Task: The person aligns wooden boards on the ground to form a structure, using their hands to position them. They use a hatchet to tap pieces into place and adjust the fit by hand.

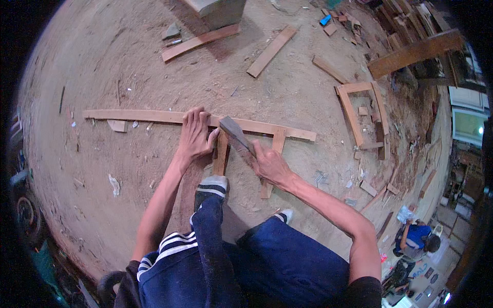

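Note:
A long, narrow wooden strip (138,116) lies across the ground in front of me. My left hand (195,138) is closed over its middle, with the thumb near the joint of a short wooden piece (221,153). In my right hand (271,163) is a dark grey, flat, tapered tool (235,132); its exact kind is unclear. The tool's wide end sits over the strip, just right of my left hand; whether it touches cannot be made out. A second short crosspiece (278,142) meets the strip farther right. My socked foot (213,183) is against the first short piece's near end.
A wooden frame (349,115) lies at the right. Loose boards (272,51) and a grey block (218,11) are at the far side. Offcuts (331,30) and scraps litter the dirt ground (154,77). Another person (418,237) sits at the lower right.

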A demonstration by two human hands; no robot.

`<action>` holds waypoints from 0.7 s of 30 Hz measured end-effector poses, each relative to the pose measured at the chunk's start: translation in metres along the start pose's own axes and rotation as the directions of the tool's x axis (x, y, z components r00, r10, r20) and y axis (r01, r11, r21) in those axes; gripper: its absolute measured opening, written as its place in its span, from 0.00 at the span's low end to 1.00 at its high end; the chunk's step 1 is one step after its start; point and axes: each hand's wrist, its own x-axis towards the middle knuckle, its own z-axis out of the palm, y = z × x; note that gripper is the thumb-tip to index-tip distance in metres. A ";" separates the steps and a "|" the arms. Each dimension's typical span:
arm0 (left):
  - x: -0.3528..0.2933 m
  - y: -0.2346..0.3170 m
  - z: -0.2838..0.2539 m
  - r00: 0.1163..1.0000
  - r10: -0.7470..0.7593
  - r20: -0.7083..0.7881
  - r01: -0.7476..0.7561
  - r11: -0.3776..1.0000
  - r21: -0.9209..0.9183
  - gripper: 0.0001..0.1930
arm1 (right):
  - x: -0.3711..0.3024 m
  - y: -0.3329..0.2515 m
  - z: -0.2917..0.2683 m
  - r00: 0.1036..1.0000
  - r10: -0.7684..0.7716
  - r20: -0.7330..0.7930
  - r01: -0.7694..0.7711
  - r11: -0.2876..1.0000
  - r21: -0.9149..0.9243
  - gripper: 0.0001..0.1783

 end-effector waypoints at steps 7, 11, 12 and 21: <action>0.006 0.009 0.003 0.997 0.060 -0.052 -0.056 0.996 0.074 0.29 | -0.005 0.016 0.010 0.963 -0.177 -0.202 0.184 0.983 0.013 0.24; -0.001 0.001 -0.001 0.996 0.050 -0.068 -0.045 0.996 0.072 0.28 | 0.002 -0.018 -0.014 0.997 0.000 -0.073 0.009 0.992 0.122 0.18; 0.000 0.004 -0.001 0.997 0.046 -0.068 -0.042 0.997 0.064 0.28 | 0.001 -0.023 -0.024 0.993 0.110 -0.051 -0.094 0.966 0.242 0.16; 0.001 0.004 -0.002 0.997 0.043 -0.057 -0.040 0.998 0.053 0.29 | -0.006 -0.003 -0.004 0.992 -0.056 -0.114 0.064 0.995 0.075 0.19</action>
